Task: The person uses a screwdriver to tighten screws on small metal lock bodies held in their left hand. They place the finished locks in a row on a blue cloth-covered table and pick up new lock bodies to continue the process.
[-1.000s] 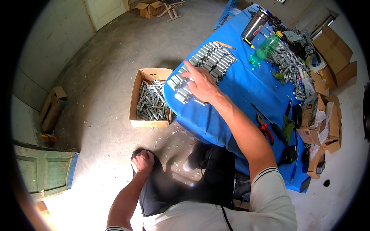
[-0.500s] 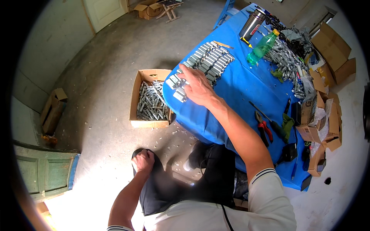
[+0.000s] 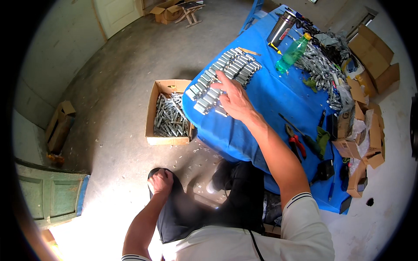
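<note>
Short silvery metal cylinders (image 3: 205, 81) lie side by side in several rows on the blue-covered table (image 3: 274, 108), near its left corner. Over the near part of these rows is my right hand (image 3: 237, 101), its index finger stretched out and its thumb apart. Nothing shows in its grasp; the hand hides some cylinders, and I cannot tell whether the fingertips touch any. My left hand (image 3: 163, 182) rests on my left knee with its fingers curled in, so its palm is hidden.
Left of the table, a cardboard box (image 3: 169, 140) on the floor holds many slim metal pieces. Across the table are a dark tumbler (image 3: 281, 29), a green bottle (image 3: 292, 54), a heap of metal parts (image 3: 322, 71), red-handled pliers (image 3: 297, 143) and open cartons (image 3: 370, 135).
My right hand has shifted a little to the right along the rows, uncovering cylinders near the table's left corner. My left hand stays on the knee.
</note>
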`<state>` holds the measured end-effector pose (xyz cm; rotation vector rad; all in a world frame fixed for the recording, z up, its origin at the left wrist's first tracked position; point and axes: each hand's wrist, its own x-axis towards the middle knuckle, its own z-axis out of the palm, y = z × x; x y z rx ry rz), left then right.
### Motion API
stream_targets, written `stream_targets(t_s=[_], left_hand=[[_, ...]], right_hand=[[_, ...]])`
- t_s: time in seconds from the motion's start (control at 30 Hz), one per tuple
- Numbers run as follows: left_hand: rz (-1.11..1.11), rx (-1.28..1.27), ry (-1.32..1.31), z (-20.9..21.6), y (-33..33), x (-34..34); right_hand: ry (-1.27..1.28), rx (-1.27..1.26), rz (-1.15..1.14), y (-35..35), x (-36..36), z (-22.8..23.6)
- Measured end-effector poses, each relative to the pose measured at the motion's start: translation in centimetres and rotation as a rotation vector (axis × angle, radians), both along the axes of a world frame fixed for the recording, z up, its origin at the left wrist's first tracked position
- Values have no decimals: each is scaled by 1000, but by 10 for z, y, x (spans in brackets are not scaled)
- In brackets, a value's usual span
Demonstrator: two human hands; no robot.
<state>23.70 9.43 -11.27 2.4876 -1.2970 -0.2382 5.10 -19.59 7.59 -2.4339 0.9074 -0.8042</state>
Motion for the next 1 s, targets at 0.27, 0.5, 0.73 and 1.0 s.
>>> stream_targets(t_s=[0.27,0.5,0.73,1.0], left_hand=[[-23,24,17,-8,-2,-1],[-6,59,26,-9,-3,-3],[-2,52,-14,-13,-3,-4],[11,81,24,-16,-3,-3]], right_hand=[[-53,-26,78,26,-10,-21],[-82,-84,87,30,-12,-17],[0,22,-3,18,-16,-19],[-94,-30,-53,7,-19,-27]])
